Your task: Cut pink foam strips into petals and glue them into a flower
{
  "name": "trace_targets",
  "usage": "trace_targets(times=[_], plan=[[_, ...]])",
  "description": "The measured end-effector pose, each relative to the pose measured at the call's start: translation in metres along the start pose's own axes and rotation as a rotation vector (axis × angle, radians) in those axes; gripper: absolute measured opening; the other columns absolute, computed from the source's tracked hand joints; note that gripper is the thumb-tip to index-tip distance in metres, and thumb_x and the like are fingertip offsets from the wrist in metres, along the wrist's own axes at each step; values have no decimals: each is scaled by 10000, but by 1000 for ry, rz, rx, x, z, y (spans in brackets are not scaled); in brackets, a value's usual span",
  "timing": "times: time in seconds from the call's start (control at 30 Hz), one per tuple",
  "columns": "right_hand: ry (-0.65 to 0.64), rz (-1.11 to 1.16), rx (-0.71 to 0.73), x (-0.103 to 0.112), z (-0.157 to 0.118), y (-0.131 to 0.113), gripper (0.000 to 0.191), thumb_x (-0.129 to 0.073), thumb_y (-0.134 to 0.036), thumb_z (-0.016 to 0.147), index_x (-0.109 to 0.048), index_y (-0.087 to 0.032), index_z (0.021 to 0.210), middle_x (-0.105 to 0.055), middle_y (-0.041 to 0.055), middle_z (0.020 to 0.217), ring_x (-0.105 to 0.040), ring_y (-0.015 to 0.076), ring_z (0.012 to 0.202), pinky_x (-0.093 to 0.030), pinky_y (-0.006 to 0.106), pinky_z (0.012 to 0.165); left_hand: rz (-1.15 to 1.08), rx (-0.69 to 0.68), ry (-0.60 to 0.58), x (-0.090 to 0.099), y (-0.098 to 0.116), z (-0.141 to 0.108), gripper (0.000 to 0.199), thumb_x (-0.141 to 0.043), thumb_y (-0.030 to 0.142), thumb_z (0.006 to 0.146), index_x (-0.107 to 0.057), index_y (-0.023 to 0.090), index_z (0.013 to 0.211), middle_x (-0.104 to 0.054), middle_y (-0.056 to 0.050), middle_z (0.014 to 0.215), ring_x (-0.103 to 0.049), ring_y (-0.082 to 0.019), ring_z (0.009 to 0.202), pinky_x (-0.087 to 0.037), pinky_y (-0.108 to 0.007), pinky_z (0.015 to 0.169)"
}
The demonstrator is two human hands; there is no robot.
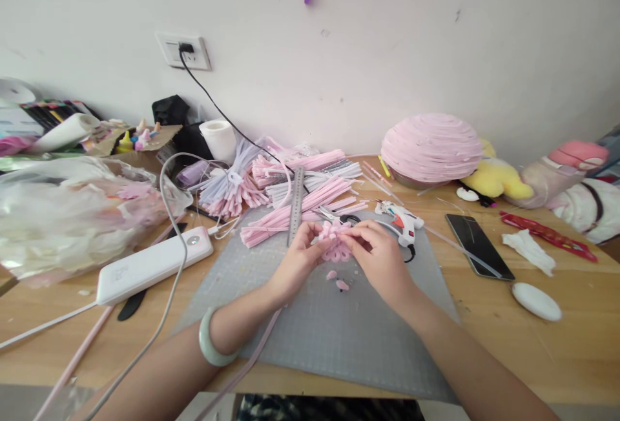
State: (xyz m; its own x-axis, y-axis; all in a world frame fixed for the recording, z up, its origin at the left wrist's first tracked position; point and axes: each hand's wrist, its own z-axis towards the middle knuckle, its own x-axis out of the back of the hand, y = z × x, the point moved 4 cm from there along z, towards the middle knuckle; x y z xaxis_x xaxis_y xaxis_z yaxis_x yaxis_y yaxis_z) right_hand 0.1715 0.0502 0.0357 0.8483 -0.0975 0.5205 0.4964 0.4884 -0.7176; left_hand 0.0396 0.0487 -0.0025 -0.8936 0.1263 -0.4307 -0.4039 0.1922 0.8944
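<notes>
A pink looped flower (336, 248), made of fuzzy strips, is held just above the grey cutting mat (310, 324). My left hand (303, 254) pinches its left side, with the thumb across the front. On the other side my right hand (376, 254) has its thumb and fingers closed on the flower's right edge. Small pink pieces (341, 285) lie on the mat below the flower. A white glue gun (405, 226) rests just beyond my right hand.
Bundles of pink strips (276, 226), a metal ruler (295, 208) and scissors (329, 214) lie behind the hands. A power bank (155, 268) with a looping cable is left; a phone (478, 246) and pink dome (432, 148) are right.
</notes>
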Motion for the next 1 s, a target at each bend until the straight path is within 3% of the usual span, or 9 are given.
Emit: trace_targets(times=[0.1, 0.2, 0.27, 0.33, 0.4, 0.47, 0.57, 0.87, 1.0], plan=[[19, -10, -53, 15, 7, 2, 156, -515, -291, 798, -622, -183, 829, -607, 45, 784, -551, 125, 591, -447, 243, 547, -106, -13, 54, 4, 4, 4, 277, -662, 248, 647, -445, 180, 806, -520, 25, 790, -534, -78, 674, -442, -206, 642], [88, -379, -142, 49, 17, 12, 320, -470, -422, 802, -594, -176, 638, -603, 67, 691, -555, 169, 627, -418, 279, 592, -145, -43, 137, 11, 11, 9, 251, -645, 220, 641, -444, 174, 783, -529, 28, 743, -546, -82, 648, -443, -207, 626], [15, -667, -416, 75, 22, 36, 490, -364, -526, 814, -549, -185, 515, -581, 88, 582, -559, 213, 609, -388, 307, 556, -143, -58, 170, 15, 15, 11, 231, -633, 210, 644, -447, 172, 776, -535, 30, 728, -555, -85, 649, -449, -214, 635], [-132, -783, -690, 96, 21, 67, 548, -323, -605, 783, -555, -186, 517, -598, 122, 593, -577, 255, 618, -372, 323, 522, -132, -70, 187, 18, 18, 13, 217, -625, 213, 654, -452, 170, 777, -542, 30, 726, -560, -84, 653, -454, -217, 646], [-244, -804, -803, 106, 19, 94, 539, -362, -640, 740, -560, -181, 540, -620, 141, 635, -591, 268, 634, -380, 329, 529, -118, -75, 192, 19, 19, 14, 208, -621, 222, 666, -457, 168, 781, -548, 32, 719, -557, -79, 646, -457, -215, 647], [-376, -705, -849, 104, 16, 115, 525, -383, -646, 723, -561, -184, 546, -625, 116, 603, -594, 244, 594, -393, 320, 544, -112, -78, 194, 20, 19, 15, 193, -616, 227, 681, -459, 166, 776, -549, 35, 704, -554, -72, 635, -457, -206, 639], [-423, -625, -856, 94, 14, 127, 539, -371, -654, 720, -548, -188, 515, -626, 92, 568, -590, 223, 550, -404, 317, 558, -123, -77, 189, 19, 19, 15, 180, -612, 219, 693, -471, 167, 790, -563, 32, 712, -565, -73, 638, -460, -206, 639], [-383, -616, -824, 85, 19, 117, 484, -395, -566, 738, -477, -207, 423, -569, 58, 455, -542, 208, 458, -382, 319, 501, -102, -86, 120, 15, 21, 15, 271, -627, 179, 645, -542, 141, 900, -606, -40, 916, -590, -136, 847, -446, -277, 814], [-231, -485, -765, 86, 22, 119, 413, -389, -519, 737, -497, -209, 485, -522, 32, 394, -505, 182, 391, -358, 286, 413, -115, -122, 143, 16, 22, 15, 229, -630, 180, 652, -550, 146, 863, -601, -35, 913, -583, -129, 844, -439, -277, 829]])
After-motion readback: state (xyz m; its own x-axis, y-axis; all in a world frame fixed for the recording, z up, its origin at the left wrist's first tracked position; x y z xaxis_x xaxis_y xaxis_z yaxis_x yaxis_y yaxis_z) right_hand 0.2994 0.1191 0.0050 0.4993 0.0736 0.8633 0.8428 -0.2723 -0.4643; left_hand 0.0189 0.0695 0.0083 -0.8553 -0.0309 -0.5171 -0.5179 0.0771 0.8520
